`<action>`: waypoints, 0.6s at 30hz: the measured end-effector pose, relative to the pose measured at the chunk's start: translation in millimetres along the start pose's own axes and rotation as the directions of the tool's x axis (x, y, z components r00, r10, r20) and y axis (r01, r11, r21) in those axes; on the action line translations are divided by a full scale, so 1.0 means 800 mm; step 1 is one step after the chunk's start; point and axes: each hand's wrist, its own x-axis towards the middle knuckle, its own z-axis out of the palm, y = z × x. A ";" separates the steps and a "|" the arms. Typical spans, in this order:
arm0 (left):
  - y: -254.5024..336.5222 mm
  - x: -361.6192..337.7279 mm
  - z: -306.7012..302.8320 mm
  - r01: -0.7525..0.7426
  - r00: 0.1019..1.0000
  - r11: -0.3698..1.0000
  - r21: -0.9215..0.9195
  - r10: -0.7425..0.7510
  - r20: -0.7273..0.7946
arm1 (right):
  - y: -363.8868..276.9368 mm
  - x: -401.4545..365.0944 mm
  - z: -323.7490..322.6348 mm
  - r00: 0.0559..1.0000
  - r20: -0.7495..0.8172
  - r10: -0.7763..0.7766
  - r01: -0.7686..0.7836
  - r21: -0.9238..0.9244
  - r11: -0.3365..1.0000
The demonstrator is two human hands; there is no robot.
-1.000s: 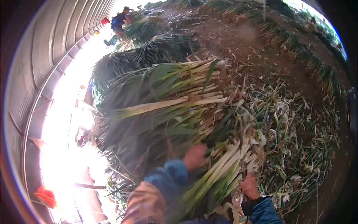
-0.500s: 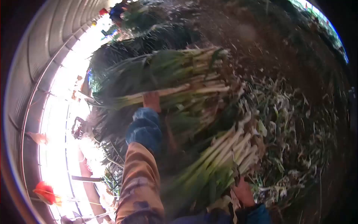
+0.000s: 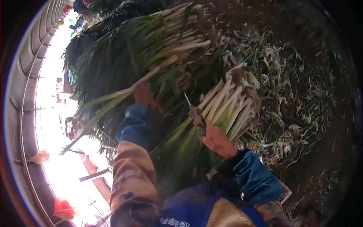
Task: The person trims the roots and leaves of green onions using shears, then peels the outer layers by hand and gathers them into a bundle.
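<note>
My left hand [image 3: 143, 94] is closed around a single leek [image 3: 157, 70], which slants up to the right with its brownish root end uppermost and its leaves trailing down to the left. Pruning shears [image 3: 196, 115] are gripped in my right hand [image 3: 218, 140], one thin blade pointing up and left. Under the shears lies a bunch of trimmed leeks [image 3: 227, 104], white stems to the right and green leaves toward my lap. Beyond my left hand spreads a larger pile of leeks [image 3: 166, 36], roots facing right.
Stripped leaves and root scraps [image 3: 280, 106] litter the soil on the right. Along the left runs the greenhouse's ribbed film wall [image 3: 26, 90], with glare at its base and a red-orange object [image 3: 63, 209]. Another person [image 3: 78, 6] is partly visible at the far upper left.
My right hand has risen from the lower edge, bringing the shears over the trimmed bunch. My left hand has lifted and tilted its leek away from the pile. The view has shifted.
</note>
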 end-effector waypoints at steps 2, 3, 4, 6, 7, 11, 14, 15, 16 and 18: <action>0.022 -0.011 0.000 -0.109 0.952 0.992 0.064 0.085 0.292 | 0.001 0.004 0.008 0.999 0.032 0.022 -0.018 -0.112 0.994; 0.026 -0.008 -0.005 -0.100 0.975 0.995 0.006 0.096 0.200 | 0.002 0.006 0.007 0.998 0.048 0.030 -0.025 -0.100 0.995; 0.029 -0.011 -0.014 -0.094 0.989 0.994 -0.053 0.099 0.113 | 0.002 0.004 0.007 0.997 0.071 0.040 -0.034 -0.085 0.996; 0.023 -0.016 -0.047 -0.055 0.995 0.995 -0.082 0.048 -0.093 | 0.001 0.005 0.013 0.990 0.119 0.081 -0.077 -0.041 0.996; 0.015 -0.014 -0.076 -0.010 0.977 0.998 -0.057 -0.003 -0.214 | 0.001 0.010 0.014 0.984 0.146 0.106 -0.104 -0.017 0.994; -0.045 -0.047 -0.027 0.233 0.966 0.972 0.012 -0.230 -0.115 | 0.015 0.008 0.034 0.997 -0.019 -0.081 0.081 0.004 0.997; -0.044 -0.038 0.018 0.219 0.971 0.966 0.139 -0.202 -0.131 | -0.001 0.010 0.015 0.997 0.041 0.069 -0.070 0.020 0.997; -0.032 -0.035 0.004 0.208 0.978 0.975 0.076 -0.207 -0.019 | -0.006 0.011 0.006 0.990 0.078 0.120 -0.123 0.037 0.992; -0.006 -0.032 -0.028 0.199 0.975 0.980 0.012 -0.199 0.100 | -0.011 0.009 -0.002 0.977 0.118 0.176 -0.183 0.053 0.982; 0.039 -0.024 -0.082 0.170 0.916 0.980 -0.107 -0.118 0.383 | -0.019 0.000 -0.014 0.962 0.160 0.221 -0.234 0.067 0.970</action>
